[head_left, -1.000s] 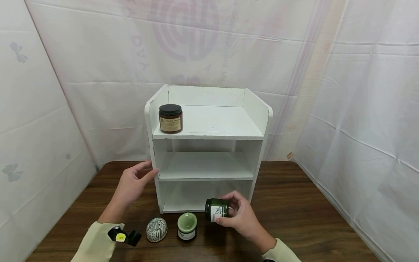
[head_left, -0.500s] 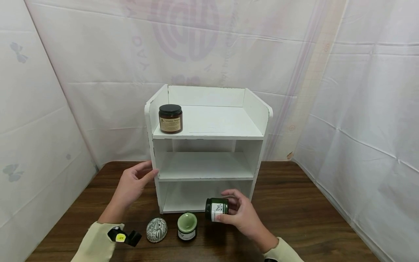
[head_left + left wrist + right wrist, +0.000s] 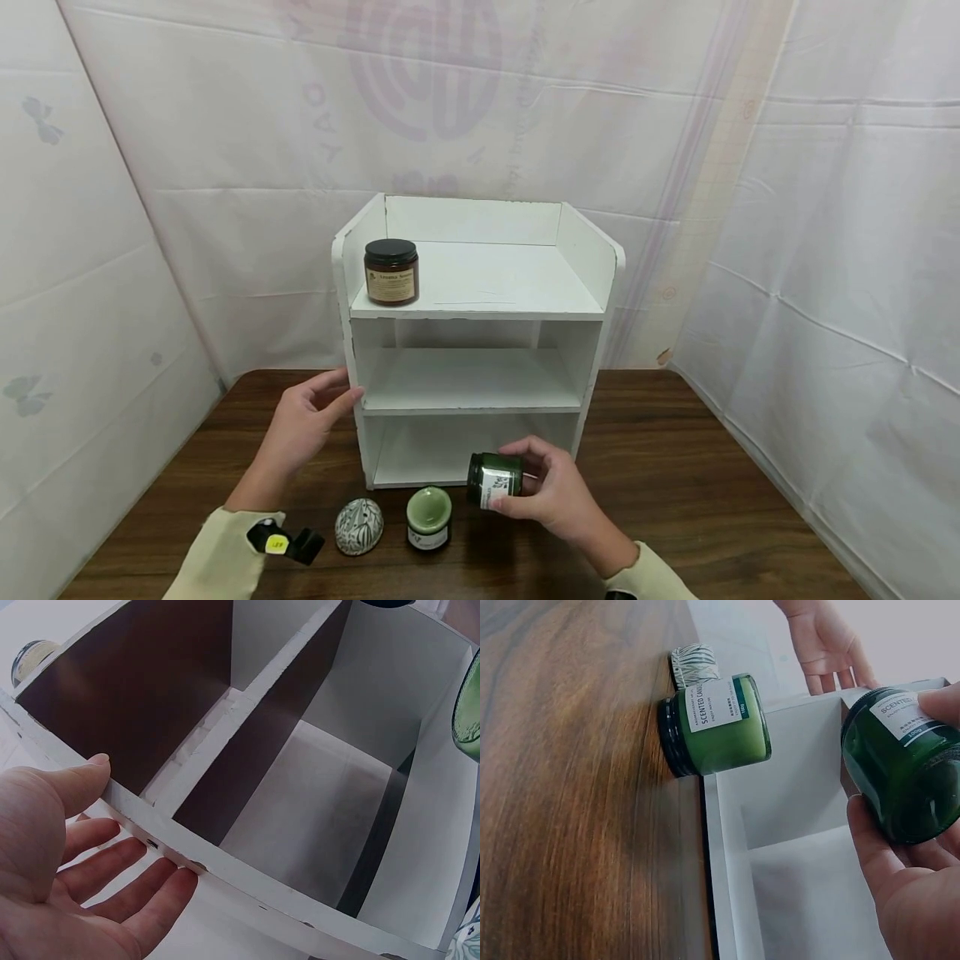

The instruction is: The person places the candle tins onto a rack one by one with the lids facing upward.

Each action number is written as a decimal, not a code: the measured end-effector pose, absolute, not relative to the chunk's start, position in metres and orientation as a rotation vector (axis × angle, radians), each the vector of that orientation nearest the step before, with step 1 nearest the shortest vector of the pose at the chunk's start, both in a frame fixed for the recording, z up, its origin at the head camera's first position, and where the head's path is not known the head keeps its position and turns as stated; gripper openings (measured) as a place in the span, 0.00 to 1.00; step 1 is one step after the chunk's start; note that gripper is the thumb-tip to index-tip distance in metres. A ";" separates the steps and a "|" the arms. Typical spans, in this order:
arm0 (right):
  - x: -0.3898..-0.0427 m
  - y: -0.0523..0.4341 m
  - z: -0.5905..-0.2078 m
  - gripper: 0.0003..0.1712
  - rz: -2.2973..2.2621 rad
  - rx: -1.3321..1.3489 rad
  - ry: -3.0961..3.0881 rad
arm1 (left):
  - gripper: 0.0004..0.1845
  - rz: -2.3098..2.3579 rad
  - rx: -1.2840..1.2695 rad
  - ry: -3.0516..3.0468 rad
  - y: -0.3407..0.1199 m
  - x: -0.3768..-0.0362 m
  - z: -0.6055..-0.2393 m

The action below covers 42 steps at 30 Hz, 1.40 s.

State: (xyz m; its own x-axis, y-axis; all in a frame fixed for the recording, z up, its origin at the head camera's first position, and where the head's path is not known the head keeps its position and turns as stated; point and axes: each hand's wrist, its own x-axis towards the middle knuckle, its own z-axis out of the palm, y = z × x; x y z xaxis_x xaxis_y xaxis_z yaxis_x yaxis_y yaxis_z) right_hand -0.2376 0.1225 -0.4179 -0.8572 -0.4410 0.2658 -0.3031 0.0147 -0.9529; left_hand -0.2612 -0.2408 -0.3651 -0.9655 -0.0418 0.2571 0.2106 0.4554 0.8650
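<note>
My left hand [image 3: 303,421] grips the left side panel of a small white shelf unit [image 3: 480,411], thumb at the front edge and fingers along the outside. In the right wrist view, a green glass scented candle [image 3: 904,769] is in my right hand [image 3: 922,896], pinched between thumb and fingers. The head view shows this candle tipped sideways, dark end to the left, before the bottom compartment. Another green scented candle [image 3: 429,518] stands on the table, its black lid downward. Left of it sits a small rounded container [image 3: 359,527] with a black-and-white leaf pattern.
A brown jar [image 3: 392,272] with a black lid stands at the left front of the top shelf. The shelf unit rests on a dark wooden table [image 3: 675,500], with white sheeting [image 3: 247,150] hanging behind and at both sides.
The right hand shifts the held candle only slightly, lately a touch to the left. My left hand stays at the shelf's side panel, and the other things stay put.
</note>
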 end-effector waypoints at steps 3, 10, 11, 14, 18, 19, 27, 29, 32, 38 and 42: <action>-0.237 0.121 -0.417 0.32 -1.993 -0.791 2.160 | 0.35 -1.516 -0.150 -2.465 -0.241 -0.262 -0.365; -0.239 0.120 -0.416 0.32 -2.025 -0.807 2.144 | 0.35 -1.522 -0.153 -2.464 -0.240 -0.262 -0.365; -0.239 0.120 -0.416 0.32 -2.025 -0.811 2.144 | 0.35 -1.522 -0.152 -2.465 -0.240 -0.262 -0.365; -0.241 0.119 -0.415 0.32 -2.024 -0.827 2.143 | 0.35 -1.522 -0.156 -2.465 -0.240 -0.262 -0.364; -0.241 0.118 -0.415 0.32 -2.027 -0.855 2.129 | 0.35 -1.517 -0.158 -2.464 -0.239 -0.261 -0.364; -0.242 0.118 -0.416 0.32 -2.028 -0.862 2.125 | 0.35 -1.516 -0.154 -2.467 -0.240 -0.261 -0.364; -0.241 0.117 -0.414 0.32 -2.033 -0.875 2.113 | 0.34 -1.516 -0.155 -2.465 -0.240 -0.261 -0.364; -0.240 0.117 -0.413 0.33 -2.021 -0.865 2.120 | 0.34 -1.508 -0.152 -2.467 -0.240 -0.261 -0.364; -0.239 0.117 -0.413 0.36 -1.987 -0.837 2.129 | 0.34 -1.492 -0.150 -2.471 -0.240 -0.261 -0.364; -0.239 0.116 -0.414 0.37 -1.946 -0.778 2.137 | 0.34 -1.493 -0.149 -2.468 -0.240 -0.260 -0.364; -0.240 0.117 -0.414 0.35 -1.958 -0.756 2.144 | 0.34 -1.498 -0.150 -2.467 -0.240 -0.260 -0.364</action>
State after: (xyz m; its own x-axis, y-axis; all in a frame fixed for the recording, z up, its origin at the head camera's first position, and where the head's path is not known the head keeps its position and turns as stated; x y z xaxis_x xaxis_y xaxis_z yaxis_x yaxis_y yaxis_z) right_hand -0.2396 0.1173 -0.4140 -0.8637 -0.4500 0.2271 -0.2669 0.0262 -0.9634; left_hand -0.2602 -0.2398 -0.3639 -0.9634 -0.0418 0.2649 0.2158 0.4658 0.8582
